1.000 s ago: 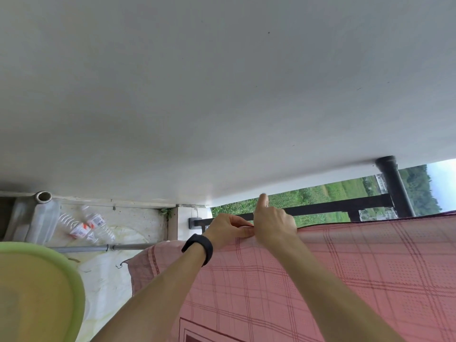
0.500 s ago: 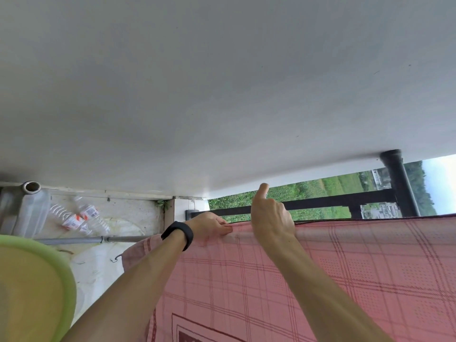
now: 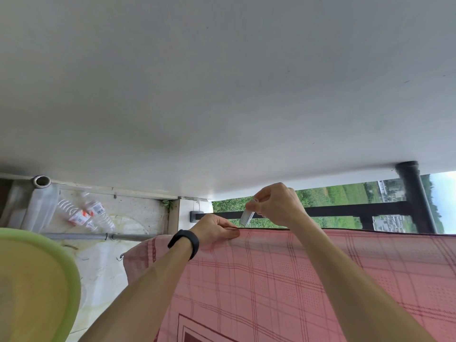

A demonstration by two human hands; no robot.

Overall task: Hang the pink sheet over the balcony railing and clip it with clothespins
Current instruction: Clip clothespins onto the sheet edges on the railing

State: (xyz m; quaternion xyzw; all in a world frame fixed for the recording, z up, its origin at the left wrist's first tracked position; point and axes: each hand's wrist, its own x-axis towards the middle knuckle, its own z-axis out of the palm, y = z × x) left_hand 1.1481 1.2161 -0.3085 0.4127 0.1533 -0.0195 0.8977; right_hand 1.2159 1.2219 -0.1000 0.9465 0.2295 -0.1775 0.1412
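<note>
A person's left hand point(image 3: 217, 229) is curled tight on the top hem of the pink sheet point(image 3: 296, 280), thumb and fingers pinching the fabric at its dark-edged fold. The right hand point(image 3: 276, 206) is raised just above, its fingertips grasping the upper end of a pale, ribbed clothespin point(image 3: 246, 217). The pin points down at a slight tilt, its lower tip just over the hem and just beside the left fingertips; whether it touches the cloth cannot be told.

The sheet, a woven check of darker red lines with a dotted texture, hangs in a broad taut span across the lower right, its top edge running just below the black railing point(image 3: 345, 211) (what it is draped over is hidden by the cloth itself). A black wristband point(image 3: 185, 243) circles the left wrist. Both forearms cross in front of the sheet.

A round black post point(image 3: 414, 193) rises to the smooth white ceiling point(image 3: 222, 95). At left sit a lime-green plastic basin point(image 3: 61, 267), two clear crumpled bottles point(image 3: 84, 213) with red-and-white labels, a translucent jug point(image 3: 42, 206) and a grey metal pipe point(image 3: 98, 236). Green fields point(image 3: 333, 196) show beyond the railing.
</note>
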